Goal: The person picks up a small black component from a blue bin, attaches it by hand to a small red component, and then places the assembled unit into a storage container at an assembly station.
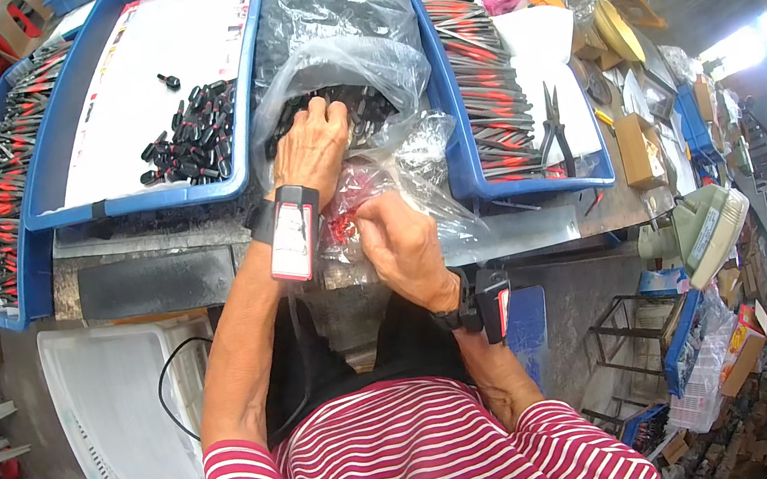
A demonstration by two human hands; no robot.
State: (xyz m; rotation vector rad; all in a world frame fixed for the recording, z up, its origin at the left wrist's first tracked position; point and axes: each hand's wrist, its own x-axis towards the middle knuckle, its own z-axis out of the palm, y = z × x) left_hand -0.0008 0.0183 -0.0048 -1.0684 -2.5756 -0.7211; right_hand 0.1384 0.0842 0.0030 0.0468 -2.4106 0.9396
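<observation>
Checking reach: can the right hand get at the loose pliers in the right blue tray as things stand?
Probably yes. The pliers lie uncovered on white paper in the tray, but the right hand is busy at a clear bag.

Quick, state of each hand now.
Left hand: reaching into the clear plastic bag of black parts; grip cannot be told.
Right hand: closed on a small bag of red pieces.

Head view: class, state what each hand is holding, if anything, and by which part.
The left hand reaches into the clear plastic bag of black parts; its grip is hidden. The right hand clutches a smaller clear bag with red pieces, at its bunched edge.
</observation>
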